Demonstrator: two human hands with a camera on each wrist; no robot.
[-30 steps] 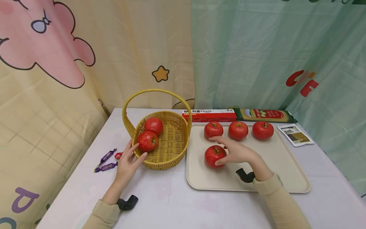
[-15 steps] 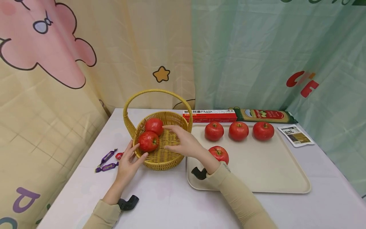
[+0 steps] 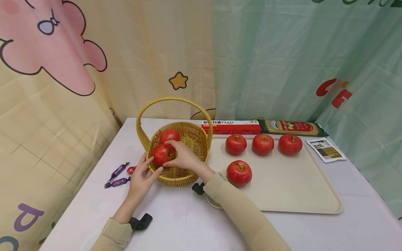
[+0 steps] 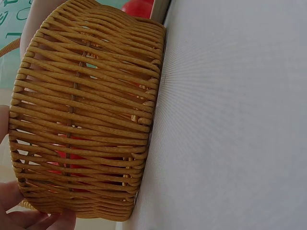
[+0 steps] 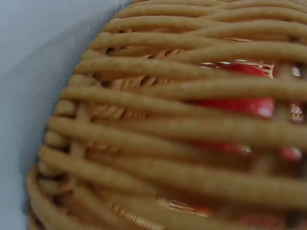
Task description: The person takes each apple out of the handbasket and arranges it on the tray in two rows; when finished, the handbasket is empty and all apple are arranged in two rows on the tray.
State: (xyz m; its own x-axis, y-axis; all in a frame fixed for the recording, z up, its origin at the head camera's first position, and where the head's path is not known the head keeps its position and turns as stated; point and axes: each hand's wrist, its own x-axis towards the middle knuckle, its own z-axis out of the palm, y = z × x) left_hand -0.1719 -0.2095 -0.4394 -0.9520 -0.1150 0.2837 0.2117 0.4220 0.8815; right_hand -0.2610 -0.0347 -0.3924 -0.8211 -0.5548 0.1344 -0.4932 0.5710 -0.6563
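Altogether, six apples show in the head view: two in the single wicker basket point(image 3: 179, 181) and four on the one cream tray point(image 3: 292, 190). On the tray, three tray apples point(image 3: 263, 144) make a row along the far edge, and one nearer apple point(image 3: 239, 173) sits before them at the left. Inside the basket, the front apple point(image 3: 162, 155) lies by the near left wall, with the back apple point(image 3: 170, 135) just behind it. The right hand point(image 3: 186, 157) grips the front apple, its thumb and fingers round it. The left hand point(image 3: 141, 177) holds the basket's rim, thumb and fingers spread along it.

Two purple sweets point(image 3: 119, 171) and one red sweet point(image 3: 131, 170) lie on the bench point(image 3: 176, 216) to the left; one red box point(image 3: 233, 129) and one green packet point(image 3: 293, 127) lie behind the tray, and one white pouch point(image 3: 326, 150) beside it.

Only the head view shows the apples whole within the basket. The left wrist view adds left-hand fingers point(image 4: 64, 219) against the outer weave, while the right wrist view is filled by that weave up close, with red glinting through its gaps.
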